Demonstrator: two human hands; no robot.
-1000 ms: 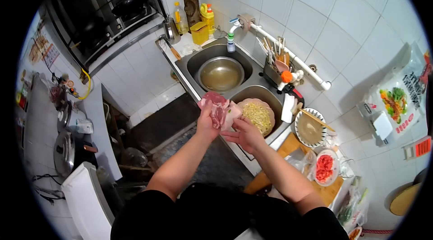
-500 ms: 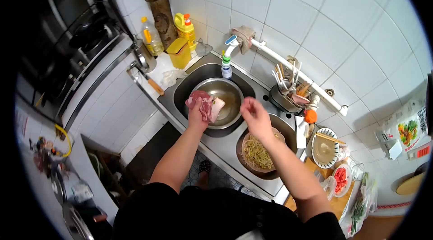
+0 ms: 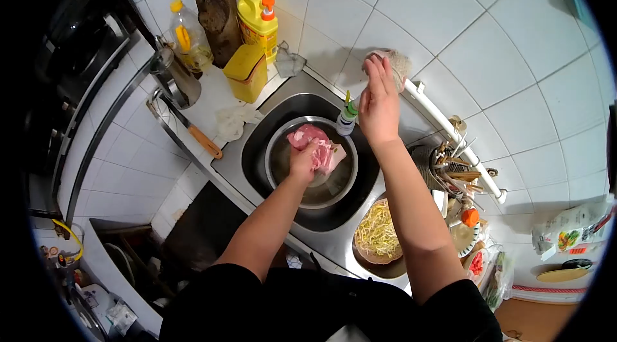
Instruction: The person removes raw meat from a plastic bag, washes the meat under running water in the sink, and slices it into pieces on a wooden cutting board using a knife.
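Observation:
My left hand (image 3: 303, 163) is closed around a slab of raw pink meat (image 3: 313, 134) with a pale fatty edge. The meat is over a steel basin (image 3: 319, 199) with liquid in it, set in the left sink bowl (image 3: 367, 178). Raised at the faucet, my right hand (image 3: 379, 107) has its fingers stretched out and holds nothing visible. It covers the upper part of the faucet (image 3: 346, 123); whether it touches the faucet I cannot tell.
Bean sprouts (image 3: 379, 233) fill a bowl in the right sink bowl. A utensil holder (image 3: 427, 165) stands behind it. Left of the sink are a yellow container (image 3: 247, 75), a yellow detergent jug (image 3: 257, 24), an oil bottle (image 3: 191, 37) and a wooden-handled tool (image 3: 204, 141).
My right hand has moved up from beside the basin to the faucet, and its fingers have straightened. My left hand still holds the meat over the basin. The view has shifted.

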